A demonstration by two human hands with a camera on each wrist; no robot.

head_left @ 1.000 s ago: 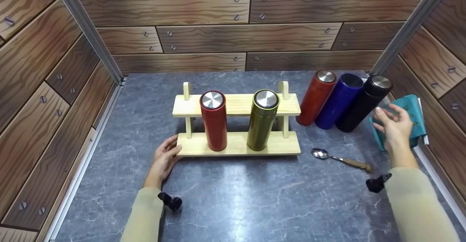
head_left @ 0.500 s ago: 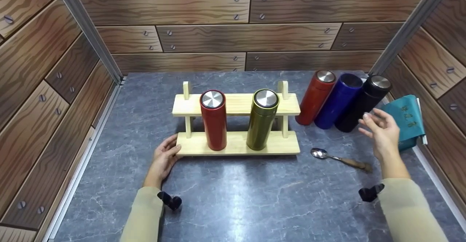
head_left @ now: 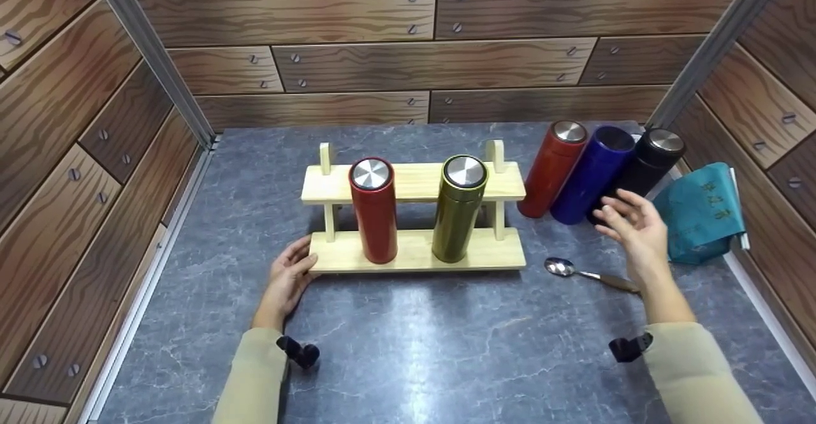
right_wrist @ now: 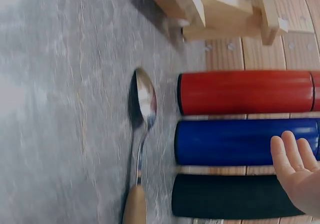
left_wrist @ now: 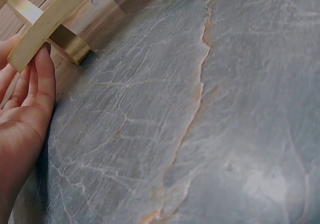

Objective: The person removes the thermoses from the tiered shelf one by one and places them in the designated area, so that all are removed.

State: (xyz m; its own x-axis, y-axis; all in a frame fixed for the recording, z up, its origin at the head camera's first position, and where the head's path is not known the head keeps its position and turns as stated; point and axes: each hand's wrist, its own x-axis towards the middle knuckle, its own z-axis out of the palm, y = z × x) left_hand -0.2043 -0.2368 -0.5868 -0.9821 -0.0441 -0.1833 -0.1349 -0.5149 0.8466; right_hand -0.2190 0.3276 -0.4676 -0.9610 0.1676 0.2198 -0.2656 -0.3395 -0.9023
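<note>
My left hand (head_left: 289, 278) grips the left end of the lower board of a pale two-tier wooden rack (head_left: 331, 255), thumb on top and fingers underneath, as the left wrist view shows. Two flasks with silver lids stand on that board: a dark red flask (head_left: 375, 220) and an olive-green flask (head_left: 454, 226). My right hand (head_left: 641, 236) is in the air with relaxed fingers and holds nothing. In the head view it overlaps the base of a black flask (head_left: 645, 162). Below it lies a spoon (right_wrist: 146, 96) with a wooden handle, whose end is hidden behind my wrist.
An orange-red flask (head_left: 553, 169) and a blue flask (head_left: 593, 175) stand in a row with the black one, right of the rack. A teal pouch-like item (head_left: 701, 213) with gold characters is by the right wall. Wood-patterned panels (head_left: 357, 67) enclose the grey marbled table (head_left: 408, 347).
My right hand has moved left, away from the teal item and toward the front of the black flask, now covering the spoon's handle end. My left hand stays on the rack.
</note>
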